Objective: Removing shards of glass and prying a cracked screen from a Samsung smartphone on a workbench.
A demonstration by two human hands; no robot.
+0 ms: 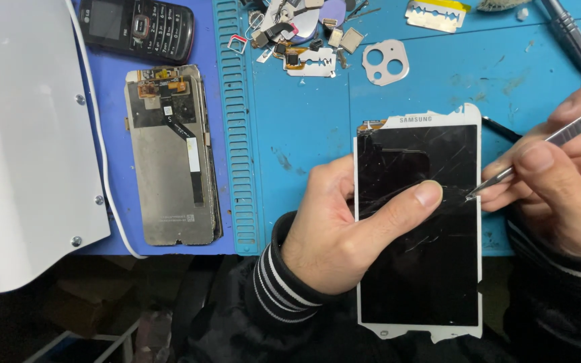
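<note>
While cracked black-glass, white-framed phone screen (417, 222) is being clamped in left hand (344, 228), steel tweezers (546, 151), pinched in right hand (559, 188), are being worked into crack; prying judged in hand, steady leverage needed.

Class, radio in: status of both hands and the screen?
Left hand grips cracked screen, thumb across glass. Right hand holds tweezers, tip at a crack. Nothing in the way.

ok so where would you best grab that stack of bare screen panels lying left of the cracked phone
Grip the stack of screen panels by its long side edges, from above. It lies flat on the blue mat, and the ribbon cable on top should stay untouched.
</note>
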